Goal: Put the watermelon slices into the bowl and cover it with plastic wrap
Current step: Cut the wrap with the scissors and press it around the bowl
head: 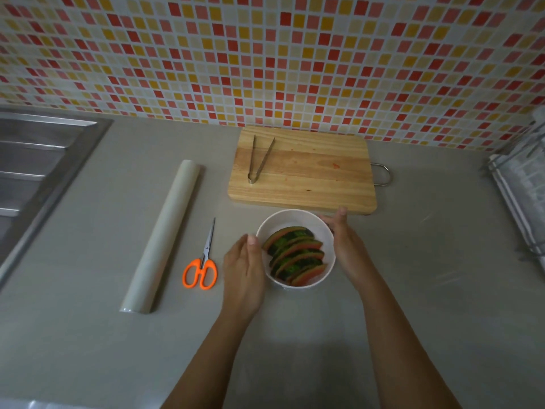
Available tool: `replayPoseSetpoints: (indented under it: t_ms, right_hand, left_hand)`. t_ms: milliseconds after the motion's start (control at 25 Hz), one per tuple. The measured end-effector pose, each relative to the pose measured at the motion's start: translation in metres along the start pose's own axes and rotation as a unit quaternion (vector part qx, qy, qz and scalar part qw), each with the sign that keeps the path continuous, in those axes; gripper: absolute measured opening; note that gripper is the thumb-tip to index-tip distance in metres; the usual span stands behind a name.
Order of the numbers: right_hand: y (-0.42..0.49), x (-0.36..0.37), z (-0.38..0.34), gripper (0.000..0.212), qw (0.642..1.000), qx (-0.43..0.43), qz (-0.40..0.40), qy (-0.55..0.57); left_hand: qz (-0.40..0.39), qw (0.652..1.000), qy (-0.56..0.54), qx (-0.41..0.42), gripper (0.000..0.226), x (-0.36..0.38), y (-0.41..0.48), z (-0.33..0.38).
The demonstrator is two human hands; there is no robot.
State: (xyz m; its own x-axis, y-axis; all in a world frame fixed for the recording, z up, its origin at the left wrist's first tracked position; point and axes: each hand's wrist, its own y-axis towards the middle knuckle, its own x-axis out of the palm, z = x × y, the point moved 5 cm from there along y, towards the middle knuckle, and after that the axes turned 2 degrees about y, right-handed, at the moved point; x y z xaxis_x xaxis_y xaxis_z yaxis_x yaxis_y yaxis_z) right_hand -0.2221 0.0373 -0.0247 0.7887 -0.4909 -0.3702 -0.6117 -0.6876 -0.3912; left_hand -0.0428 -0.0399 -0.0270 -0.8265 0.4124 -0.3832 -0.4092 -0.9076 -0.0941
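Observation:
A white bowl [290,217] stands on the grey counter just in front of the cutting board. Several watermelon slices [295,255] lie in it in an overlapping row, rind up. My left hand [243,273] lies flat against the bowl's left side, thumb at the rim. My right hand [343,240] cups the right side, fingers curled round the far rim. The roll of plastic wrap [165,234] lies on the counter to the left. Faint glints on the counter right of the bowl may be clear film; I cannot tell whether any film covers the bowl.
Orange-handled scissors [201,265] lie between the roll and the bowl. A wooden cutting board [312,175] behind the bowl carries metal tongs [259,159]. A steel sink [32,172] is at far left, a wire rack with cloth [519,184] at far right, a tiled wall behind.

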Motion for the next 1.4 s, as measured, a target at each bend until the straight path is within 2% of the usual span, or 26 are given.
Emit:
replayPoseSetpoints:
  t_ms: [120,160,240,320,440,520,560,640,760,840,920,1040,1160,1240,1320,1400]
  right_hand:
    - [-0.009,-0.013,0.018,0.089,0.995,0.043,0.086,-0.029]
    - [-0.010,-0.018,0.023,0.084,0.989,0.063,0.115,-0.066]
    - [-0.006,-0.021,0.024,0.066,0.985,0.042,0.148,-0.078]
    - [0.006,-0.019,0.016,0.049,0.990,-0.004,0.144,-0.002]
    - [0.018,-0.002,0.012,0.041,0.978,-0.017,0.049,0.202]
    - [0.020,0.010,0.029,0.054,0.956,0.034,0.025,0.289]
    - [0.019,0.013,0.038,0.059,0.949,0.065,0.034,0.307]
    - [0.019,0.021,0.046,0.064,0.944,0.109,0.039,0.310]
    - [0.023,0.027,0.034,0.062,0.945,0.077,0.041,0.314]
    - [0.022,0.030,0.027,0.060,0.939,0.051,0.037,0.339]
    - [0.018,0.035,0.034,0.061,0.934,0.064,0.022,0.351]
    - [0.011,0.034,0.042,0.066,0.947,0.106,0.040,0.302]
    - [0.009,0.016,0.044,0.068,0.987,0.105,0.111,0.053]
    - [0.004,0.006,0.041,0.079,0.985,0.080,0.141,-0.052]
    - [0.001,-0.002,0.036,0.071,0.983,0.015,0.184,-0.022]
    - [0.000,0.000,0.029,0.053,0.976,-0.052,0.179,0.109]
  left_hand:
    - [-0.085,0.991,0.099,-0.025,0.061,0.015,0.040,0.005]
    - [-0.082,0.993,0.082,-0.018,0.057,0.015,0.053,0.009]
    - [-0.003,0.999,0.031,-0.025,0.052,-0.002,0.069,0.005]
    - [0.060,0.997,0.021,-0.053,0.046,-0.017,0.062,-0.008]
    - [-0.022,0.987,-0.127,-0.101,0.049,0.004,0.037,-0.022]
    - [-0.052,0.979,-0.165,-0.112,0.054,0.020,0.032,-0.022]
    - [-0.057,0.980,-0.153,-0.111,0.056,0.026,0.033,-0.023]
    - [-0.052,0.994,-0.057,-0.083,0.062,0.032,0.036,-0.026]
    - [-0.009,0.996,0.073,-0.056,0.071,0.025,0.038,-0.036]
    - [-0.001,0.995,0.087,-0.048,0.069,0.023,0.041,-0.038]
    - [-0.010,0.997,0.065,-0.044,0.067,0.024,0.043,-0.040]
    - [-0.033,0.997,0.052,-0.053,0.065,0.024,0.047,-0.041]
    - [-0.071,0.993,0.072,-0.067,0.068,0.024,0.048,-0.036]
    - [-0.097,0.990,0.089,-0.052,0.068,0.023,0.049,-0.029]
    - [-0.113,0.990,0.079,-0.039,0.065,0.018,0.049,-0.022]
    - [-0.107,0.993,-0.002,-0.046,0.068,0.010,0.047,-0.016]
